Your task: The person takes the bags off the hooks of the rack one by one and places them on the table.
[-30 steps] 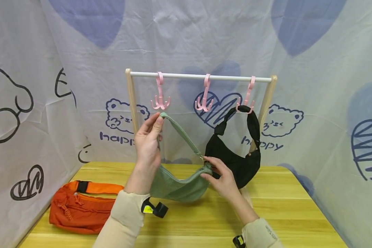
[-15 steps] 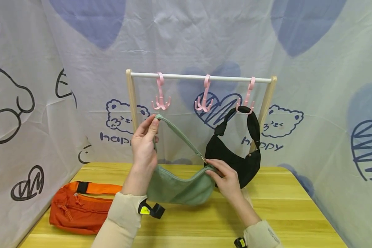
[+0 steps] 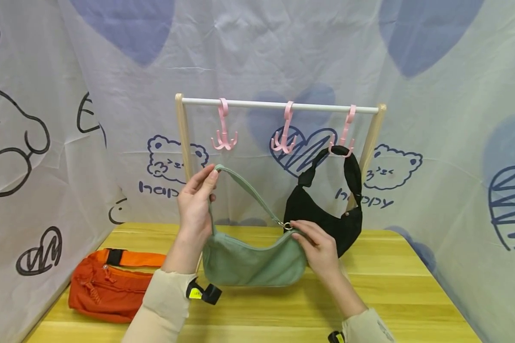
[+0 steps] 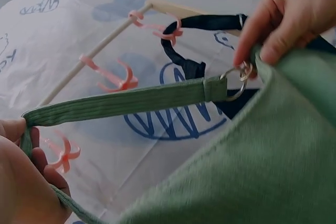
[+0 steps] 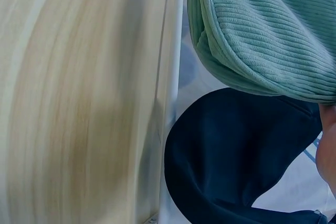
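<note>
A green corduroy shoulder bag (image 3: pixel 253 264) is held up between both hands in the head view. My left hand (image 3: pixel 194 205) pinches the top of its strap (image 3: pixel 246 186) between thumb and fingers. With thumb and fingers, my right hand (image 3: pixel 319 247) pinches the bag's upper right corner, close to the metal ring (image 4: pixel 239 83) joining strap and bag. In the right wrist view the bag's ribbed side (image 5: pixel 268 30) shows, with only part of the right hand visible. Behind the right hand, a black bag (image 3: pixel 317 219) hangs from the right pink hook (image 3: pixel 346 131).
A wooden rack with a white rail (image 3: pixel 257 103) stands behind the hands. Its left pink hook (image 3: pixel 224 128) and middle pink hook (image 3: pixel 285 131) bear nothing. An orange-red waist bag (image 3: pixel 111 290) lies on the left of the wooden table (image 3: pixel 395 286). Printed cloth (image 3: pixel 257 43) surrounds the table.
The left hand has moved slightly left and down with the strap, away from the left hook. The right hand has shifted slightly right, and the green bag now faces the head camera more fully.
</note>
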A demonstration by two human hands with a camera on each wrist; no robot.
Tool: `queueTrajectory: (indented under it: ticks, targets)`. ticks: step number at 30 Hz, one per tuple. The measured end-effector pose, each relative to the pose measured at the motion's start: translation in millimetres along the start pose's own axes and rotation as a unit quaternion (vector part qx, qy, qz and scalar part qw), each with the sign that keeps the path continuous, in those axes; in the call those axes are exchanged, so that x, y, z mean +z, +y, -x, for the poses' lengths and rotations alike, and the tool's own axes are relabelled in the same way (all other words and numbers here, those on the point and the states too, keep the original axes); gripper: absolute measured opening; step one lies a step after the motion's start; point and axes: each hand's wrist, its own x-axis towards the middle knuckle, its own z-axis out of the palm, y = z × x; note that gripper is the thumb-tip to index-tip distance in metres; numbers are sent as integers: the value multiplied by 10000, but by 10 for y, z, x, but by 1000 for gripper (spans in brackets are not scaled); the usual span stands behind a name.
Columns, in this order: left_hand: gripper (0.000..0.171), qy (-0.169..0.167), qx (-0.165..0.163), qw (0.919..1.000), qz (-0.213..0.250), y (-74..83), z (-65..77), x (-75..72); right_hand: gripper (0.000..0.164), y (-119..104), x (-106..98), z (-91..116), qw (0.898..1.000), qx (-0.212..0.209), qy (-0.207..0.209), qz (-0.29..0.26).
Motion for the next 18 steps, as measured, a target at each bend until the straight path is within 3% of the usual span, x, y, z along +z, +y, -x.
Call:
queueTrajectory:
  ticks: [6, 18]
  targets:
    - [21, -231, -65, 9979, -602, -34, -13, -128, 38, -28, -47, 18, 9999, 53, 84, 67]
    - [34, -815, -417, 9916, -917, -107, 6, -336, 41, -44, -116, 42, 9988, 2, 452, 203]
